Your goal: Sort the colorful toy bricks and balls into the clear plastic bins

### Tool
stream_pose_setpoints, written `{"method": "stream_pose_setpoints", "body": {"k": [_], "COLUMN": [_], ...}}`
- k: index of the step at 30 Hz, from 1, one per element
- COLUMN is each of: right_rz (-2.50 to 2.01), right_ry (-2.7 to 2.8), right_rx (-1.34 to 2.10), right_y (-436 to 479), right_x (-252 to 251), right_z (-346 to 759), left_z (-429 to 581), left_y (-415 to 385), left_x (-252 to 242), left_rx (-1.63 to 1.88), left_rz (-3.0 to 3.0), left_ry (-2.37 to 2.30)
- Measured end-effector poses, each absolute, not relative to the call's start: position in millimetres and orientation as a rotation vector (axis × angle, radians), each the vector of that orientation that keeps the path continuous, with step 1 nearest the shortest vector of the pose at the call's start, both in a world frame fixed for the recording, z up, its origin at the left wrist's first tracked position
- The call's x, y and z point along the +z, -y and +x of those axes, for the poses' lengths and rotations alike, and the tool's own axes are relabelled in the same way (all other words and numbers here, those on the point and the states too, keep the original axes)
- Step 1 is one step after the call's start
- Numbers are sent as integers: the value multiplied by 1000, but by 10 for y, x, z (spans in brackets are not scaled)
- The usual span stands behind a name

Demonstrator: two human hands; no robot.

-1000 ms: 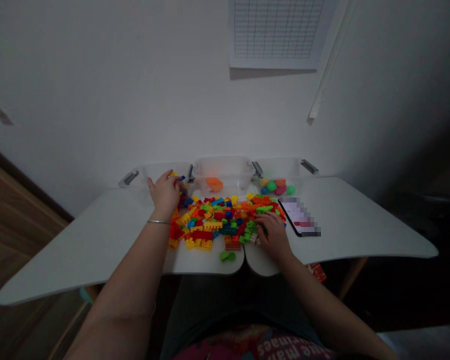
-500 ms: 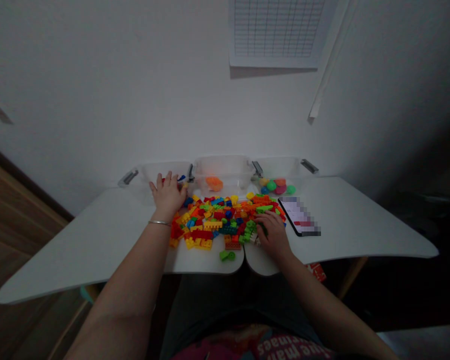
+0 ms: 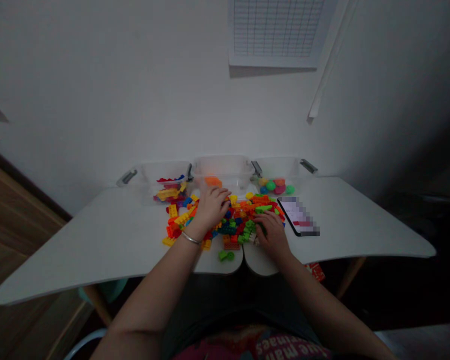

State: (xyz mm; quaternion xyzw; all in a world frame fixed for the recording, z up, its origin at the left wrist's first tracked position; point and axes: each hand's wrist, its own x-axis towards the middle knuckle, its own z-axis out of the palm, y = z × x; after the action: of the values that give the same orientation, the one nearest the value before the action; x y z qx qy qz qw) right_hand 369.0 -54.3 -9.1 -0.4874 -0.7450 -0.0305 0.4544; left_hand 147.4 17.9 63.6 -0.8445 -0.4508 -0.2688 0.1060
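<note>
A heap of colourful toy building bricks [image 3: 243, 214] spreads over the middle of the white table. My left hand [image 3: 211, 207], a silver bangle at its wrist, is over the heap's left-centre with fingers stretched and apart; I see nothing in it. At the heap's right side my right hand [image 3: 273, 232] rests with loosely curved, parted fingers beside green bricks [image 3: 248, 232]. Behind the heap stand clear plastic boxes in a row. The left box [image 3: 146, 175] contains yellow, red and blue pieces, the middle box [image 3: 225, 164] an orange piece [image 3: 212, 181], and the right box [image 3: 294, 170] small coloured balls [image 3: 273, 186].
A phone [image 3: 297, 215] lies right of the heap. A loose green piece [image 3: 226, 256] sits near the table's front edge [image 3: 108, 281]. The wall [image 3: 135, 90] rises directly behind the boxes, with a gridded paper sheet [image 3: 277, 35] on it.
My left hand has moved from the left box rightward and nearer, over the brick heap, uncovering the pieces in that box. My right hand has stayed about where it was.
</note>
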Motion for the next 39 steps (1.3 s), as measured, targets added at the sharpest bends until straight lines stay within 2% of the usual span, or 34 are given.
{"method": "stream_pose_setpoints", "body": {"k": [4,9,17,30,39], "right_rz": [-1213,-1209,-1208,-1205,-1205], "right_ry": [1841,1845,1847,1854,1849], "right_rx": [-77,-79,-87,-90,-73], "right_y": [543,540,530,525,531], "right_x": [-99,-107,-115,-123,-117], "right_z": [3696,3701,3697,3701,3694], "left_z": [1635,1714,1746,1775,1740], "left_y": [-164,-177,-282,-300,-323], "left_x": [495,469,485,392,409], "left_rx": [-580,-482,-570,-325,-336], "left_rz": [-2560,-2594,-2631,-2555,-2599], "left_ry": [1344,1444,1431,1532,1516]}}
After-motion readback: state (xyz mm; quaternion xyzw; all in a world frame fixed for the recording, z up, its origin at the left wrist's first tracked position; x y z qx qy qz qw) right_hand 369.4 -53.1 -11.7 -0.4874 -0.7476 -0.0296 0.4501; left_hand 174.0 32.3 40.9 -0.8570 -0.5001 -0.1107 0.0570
